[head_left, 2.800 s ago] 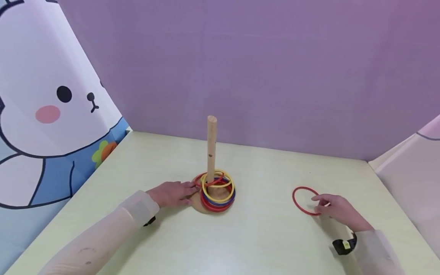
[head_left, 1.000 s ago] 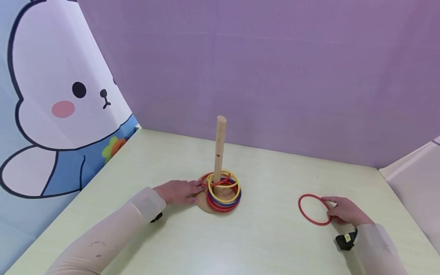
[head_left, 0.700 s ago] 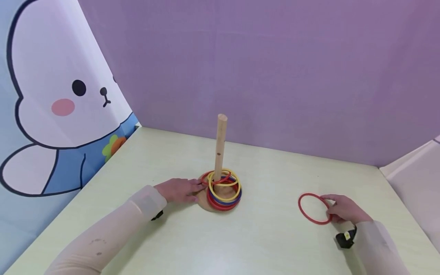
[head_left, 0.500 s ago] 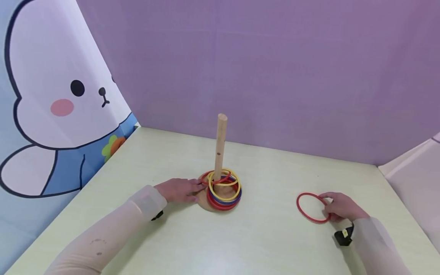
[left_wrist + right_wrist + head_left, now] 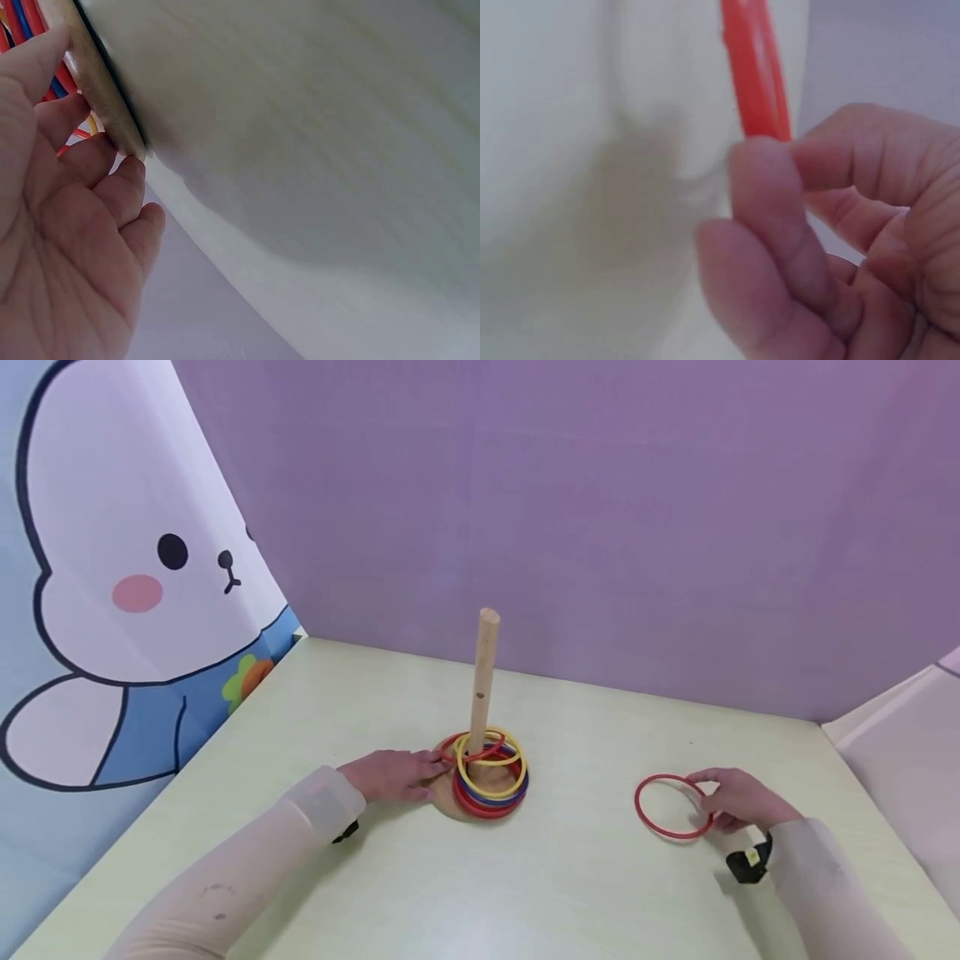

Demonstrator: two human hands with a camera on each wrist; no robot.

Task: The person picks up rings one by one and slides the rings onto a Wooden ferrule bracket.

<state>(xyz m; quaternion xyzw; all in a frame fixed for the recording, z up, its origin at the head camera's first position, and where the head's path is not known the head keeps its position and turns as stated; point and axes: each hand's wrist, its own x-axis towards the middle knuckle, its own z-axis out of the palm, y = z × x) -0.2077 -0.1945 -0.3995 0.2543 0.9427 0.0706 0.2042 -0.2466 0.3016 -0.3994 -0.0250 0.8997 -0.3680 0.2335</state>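
My right hand [image 5: 742,800] pinches a red ring [image 5: 640,811] by its near-right edge, between thumb and fingers. In the right wrist view, the red ring [image 5: 754,71] rises from my fingertips, apart from the shadow on the table. My left hand [image 5: 390,776] touches the left edge of a round wooden base [image 5: 442,802], fingers nearly straight. The left wrist view shows those fingertips along the rim of the base [image 5: 101,90]. An upright wooden peg [image 5: 483,681] stands on the base. Around its foot lie red, blue and yellow rings [image 5: 491,795], with a yellow and a red one tilted on top.
The pale table [image 5: 570,877] stretches between the peg and my right hand. A purple cloth [image 5: 562,527] hangs behind it, and a cartoon-printed cloth [image 5: 82,527] covers the left side. A black wrist device [image 5: 747,863] sits under my right wrist.
My right hand has gone from reaching at the red ring's edge to pinching it, and has carried it slightly left and farther from me. The left hand stays on the base.
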